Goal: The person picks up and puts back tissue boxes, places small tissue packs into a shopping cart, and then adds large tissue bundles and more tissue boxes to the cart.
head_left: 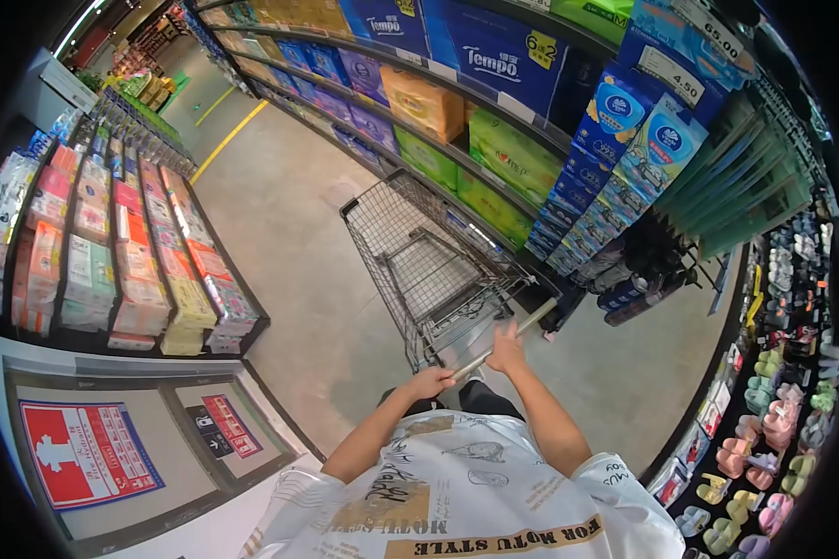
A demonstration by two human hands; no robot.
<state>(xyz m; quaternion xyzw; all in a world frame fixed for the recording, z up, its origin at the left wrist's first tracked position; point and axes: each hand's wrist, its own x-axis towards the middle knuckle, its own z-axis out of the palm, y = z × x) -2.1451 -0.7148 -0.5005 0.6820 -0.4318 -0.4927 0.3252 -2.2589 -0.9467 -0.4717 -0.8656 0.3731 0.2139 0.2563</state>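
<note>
In the head view, both of my hands are on the handlebar of a wire shopping cart. My left hand is wrapped round the near left end of the bar. Farther along to the right, my right hand grips the same bar with closed fingers. The cart's wire basket shows no goods in it. Its right side stands close to a shelf of tissue packs, and its front points up the aisle.
Tissue packs fill a rack on the left, above a panel with a red poster. Hanging blue packets jut out at right. Sandals line the far right display. The aisle floor runs forward to a yellow line.
</note>
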